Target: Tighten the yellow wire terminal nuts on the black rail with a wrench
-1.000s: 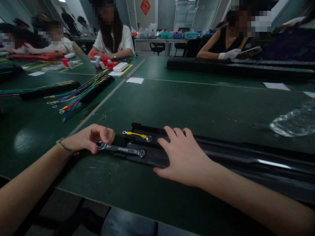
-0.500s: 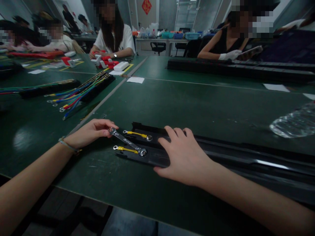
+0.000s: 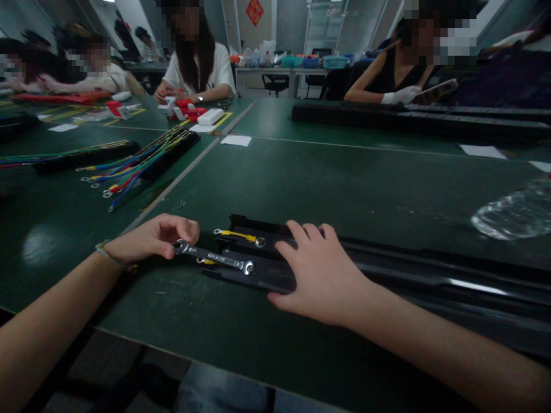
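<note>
My left hand [image 3: 169, 236] pinches the open end of a silver combination wrench [image 3: 210, 256] between thumb and fingers. The wrench's ring end sits around a bolt [image 3: 248, 268] in the near channel of a black rail [image 3: 271, 274], above a short yellow wire [image 3: 209, 262] that it partly covers. A second yellow wire [image 3: 236, 234] is fixed by a bolt head [image 3: 259, 242] in the far channel, its ring terminal sticking out past the rail end. My right hand [image 3: 325, 269] grips across the rail, fingers spread toward the far side and thumb at the near edge.
Bundles of coloured wires with ring terminals [image 3: 129, 172] lie at left on the green table [image 3: 301, 183]. A clear plastic bottle [image 3: 512, 212] lies at right. Long black rails [image 3: 387, 117] stretch across the far side. Several people sit around, one beside red and white parts [image 3: 183, 108].
My left hand has swung the wrench's free end toward me, turning it about the bolt so it now covers more of the near yellow wire. My right hand has stayed in place.
</note>
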Tool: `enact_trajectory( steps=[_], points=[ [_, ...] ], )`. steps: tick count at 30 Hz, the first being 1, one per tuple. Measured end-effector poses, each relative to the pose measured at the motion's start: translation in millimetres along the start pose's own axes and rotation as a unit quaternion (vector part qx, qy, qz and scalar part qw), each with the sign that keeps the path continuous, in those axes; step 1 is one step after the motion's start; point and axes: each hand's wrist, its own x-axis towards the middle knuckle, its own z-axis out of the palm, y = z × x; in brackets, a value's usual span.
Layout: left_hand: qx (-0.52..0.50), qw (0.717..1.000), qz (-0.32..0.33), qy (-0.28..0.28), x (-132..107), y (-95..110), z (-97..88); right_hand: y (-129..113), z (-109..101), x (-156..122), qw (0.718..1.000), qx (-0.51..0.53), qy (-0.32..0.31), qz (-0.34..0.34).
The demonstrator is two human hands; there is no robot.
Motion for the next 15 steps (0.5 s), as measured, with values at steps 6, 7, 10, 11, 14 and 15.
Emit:
enact_trajectory(
  steps=[6,7,10,11,14,15],
  points=[
    [-0.014,0.997,-0.008,-0.074,-0.3,5.2,3.4,1.0,0.5,-0.7,1.0,0.002,0.005,-0.002],
    [-0.014,0.996,-0.011,-0.082,-0.3,5.5,3.5,1.0,0.7,-0.7,1.0,0.002,0.007,-0.003],
    [-0.012,0.995,-0.018,-0.099,-0.1,6.2,3.6,0.9,1.1,0.0,1.0,0.002,0.013,-0.002],
    [-0.011,0.995,-0.021,-0.1,-0.1,6.5,3.8,0.9,1.1,0.3,1.0,0.002,0.014,-0.002],
    [-0.007,0.995,-0.029,-0.098,-0.1,7.5,4.3,0.8,1.1,0.4,1.0,0.001,0.008,-0.003],
    [-0.004,0.995,-0.029,-0.098,-0.2,7.6,4.4,0.9,1.1,0.3,1.0,-0.001,0.006,-0.003]
  ],
)
